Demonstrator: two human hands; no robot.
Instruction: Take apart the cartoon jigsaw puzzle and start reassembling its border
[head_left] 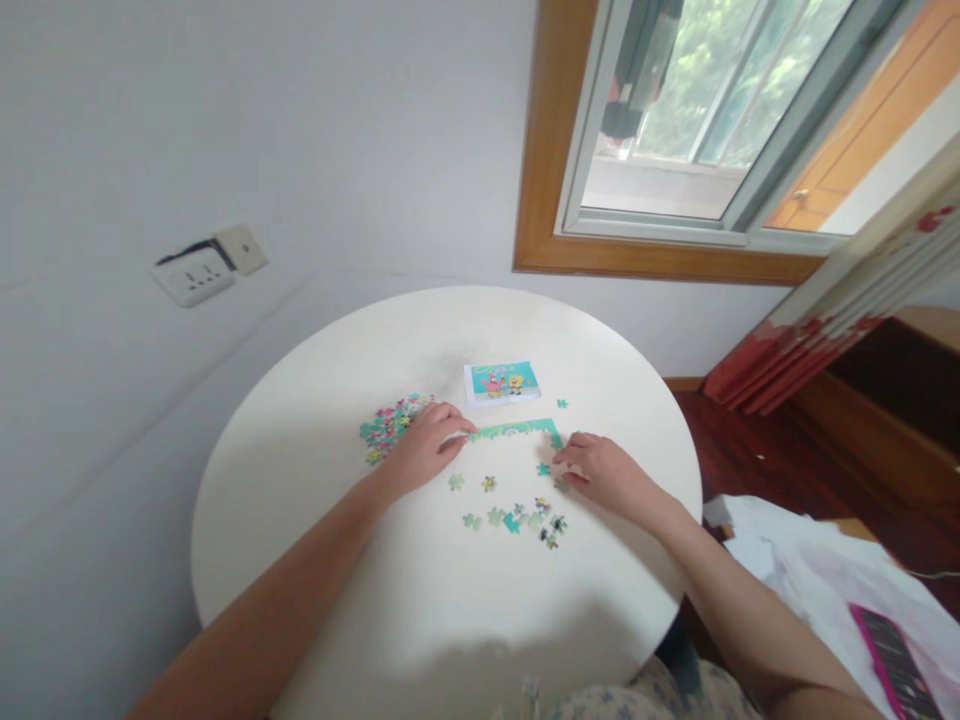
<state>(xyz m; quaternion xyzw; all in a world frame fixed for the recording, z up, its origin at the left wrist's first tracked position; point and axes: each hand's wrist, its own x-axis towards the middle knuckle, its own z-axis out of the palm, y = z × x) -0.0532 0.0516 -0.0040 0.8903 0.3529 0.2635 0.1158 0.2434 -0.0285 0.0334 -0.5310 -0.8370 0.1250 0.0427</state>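
Observation:
A joined strip of teal jigsaw pieces [517, 429] lies on the table and turns a corner downward at its right end. My left hand [431, 442] is at the strip's left end, fingers bent and fingertips touching it. At the strip's right side, my right hand [604, 472] has its fingers curled down on a puzzle piece, mostly hidden beneath them. A loose teal piece [543, 469] lies just left of these fingertips. Beside my left hand is a heap of mixed puzzle pieces [390, 425], partly covered by the hand.
The puzzle box [502, 383], with cartoon figures, stands behind the strip. Several loose pieces [511, 523] are scattered nearer me on the round white table [337, 620]. One teal piece [562, 404] sits right of the box. A phone [896, 660] rests on white cloth at right.

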